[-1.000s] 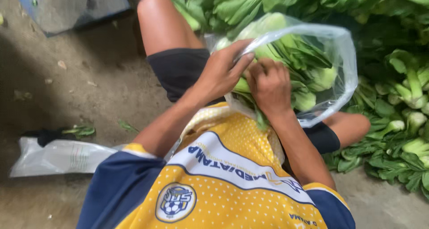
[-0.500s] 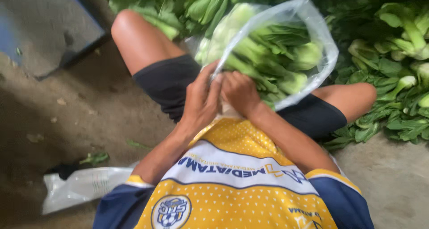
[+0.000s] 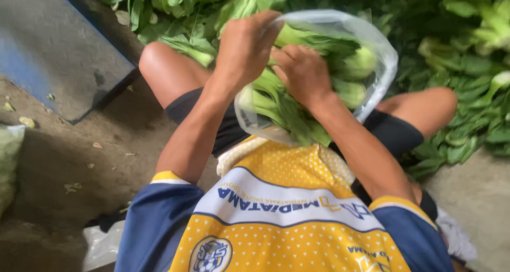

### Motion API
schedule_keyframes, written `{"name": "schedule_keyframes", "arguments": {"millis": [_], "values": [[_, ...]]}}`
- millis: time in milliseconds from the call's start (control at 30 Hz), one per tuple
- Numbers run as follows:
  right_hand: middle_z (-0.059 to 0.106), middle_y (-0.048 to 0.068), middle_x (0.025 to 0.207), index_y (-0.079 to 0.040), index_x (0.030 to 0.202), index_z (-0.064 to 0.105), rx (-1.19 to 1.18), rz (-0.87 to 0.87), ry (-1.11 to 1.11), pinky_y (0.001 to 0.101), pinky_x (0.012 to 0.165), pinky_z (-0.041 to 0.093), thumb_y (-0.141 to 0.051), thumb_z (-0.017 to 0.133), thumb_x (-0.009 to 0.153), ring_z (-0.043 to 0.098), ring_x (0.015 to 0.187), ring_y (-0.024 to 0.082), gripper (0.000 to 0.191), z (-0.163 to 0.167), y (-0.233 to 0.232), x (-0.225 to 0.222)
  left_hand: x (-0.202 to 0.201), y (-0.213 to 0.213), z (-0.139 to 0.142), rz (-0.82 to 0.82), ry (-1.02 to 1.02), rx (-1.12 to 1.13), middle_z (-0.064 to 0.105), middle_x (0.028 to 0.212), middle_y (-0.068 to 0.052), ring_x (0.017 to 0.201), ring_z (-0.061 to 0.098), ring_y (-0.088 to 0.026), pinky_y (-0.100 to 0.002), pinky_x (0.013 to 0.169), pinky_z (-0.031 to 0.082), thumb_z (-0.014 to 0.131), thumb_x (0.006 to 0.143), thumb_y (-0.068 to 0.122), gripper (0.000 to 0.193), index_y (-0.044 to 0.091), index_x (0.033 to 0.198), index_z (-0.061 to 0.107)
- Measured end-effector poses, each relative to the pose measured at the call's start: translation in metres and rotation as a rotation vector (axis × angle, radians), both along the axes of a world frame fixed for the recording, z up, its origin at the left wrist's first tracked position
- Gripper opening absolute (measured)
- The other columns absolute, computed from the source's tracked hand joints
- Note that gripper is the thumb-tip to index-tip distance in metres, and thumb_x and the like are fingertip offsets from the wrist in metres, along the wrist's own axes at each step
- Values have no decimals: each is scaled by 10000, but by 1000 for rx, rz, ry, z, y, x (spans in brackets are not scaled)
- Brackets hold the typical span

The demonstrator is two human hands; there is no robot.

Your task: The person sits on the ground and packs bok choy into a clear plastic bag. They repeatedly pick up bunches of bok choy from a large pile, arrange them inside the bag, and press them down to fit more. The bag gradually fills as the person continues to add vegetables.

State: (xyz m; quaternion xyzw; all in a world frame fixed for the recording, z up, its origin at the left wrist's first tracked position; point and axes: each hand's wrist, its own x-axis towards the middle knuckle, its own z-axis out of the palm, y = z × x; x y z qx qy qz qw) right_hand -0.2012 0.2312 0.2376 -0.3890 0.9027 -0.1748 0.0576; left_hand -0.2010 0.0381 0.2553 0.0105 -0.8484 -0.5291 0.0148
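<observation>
A clear plastic bag (image 3: 383, 65) full of green leafy vegetables (image 3: 276, 99) rests over my lap, its mouth towards my chest. My left hand (image 3: 243, 46) grips the upper edge of the bag near its far end. My right hand (image 3: 304, 70) is closed on the bag and the stalks in the middle. Leaf tips (image 3: 308, 134) stick out of the bag's mouth above my yellow and blue shirt. Both knees are bent to either side of the bag.
A large heap of loose leafy greens (image 3: 467, 65) lies on the ground ahead and to the right. A grey slab with a blue edge (image 3: 58, 54) sits at the left. Another plastic bag (image 3: 101, 245) lies on the dirt floor by my left side.
The bag has been lifted and turned closer to my chest. My left hand has moved up to the bag's top edge, while my right hand stays on the stalks.
</observation>
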Motion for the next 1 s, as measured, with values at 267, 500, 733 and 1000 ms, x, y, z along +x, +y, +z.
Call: {"name": "schedule_keyframes", "arguments": {"millis": [267, 500, 733, 1000], "values": [[673, 30, 1023, -104, 1072, 689, -117, 28, 7, 399, 770, 502, -145, 772, 882, 636, 879, 253, 211, -20, 5, 9, 24, 11, -12, 33, -40, 271, 763, 890, -126, 770, 661, -104, -297, 685, 555, 688, 1045, 86, 176, -19, 1184, 715], [670, 131, 1150, -59, 1166, 642, -185, -38, 60, 453, 943, 518, -120, 779, 914, 641, 1029, 317, 293, 34, 56, 21, 33, -5, 28, -42, -46, 137, 735, 1283, -169, 1136, 685, -176, -288, 979, 548, 687, 1089, 59, 307, -6, 1385, 642], [550, 188, 1241, 46, 1371, 433, -377, -829, -253, 457, 947, 502, -160, 768, 1000, 584, 1099, 306, 541, 28, 205, 71, 128, -1, -11, 32, -295, 629, 629, 1265, -205, 1115, 616, -303, -398, 914, 523, 584, 1173, 102, 447, -94, 1537, 415], [558, -4, 886, -41, 1188, 537, -777, -1202, -716, 336, 535, 362, -136, 633, 1046, 458, 644, 154, 196, 39, 245, 70, 162, -7, -12, 256, -199, 468, 657, 1223, -71, 1080, 582, -133, -267, 919, 479, 453, 1223, 114, 303, -81, 1437, 541]]}}
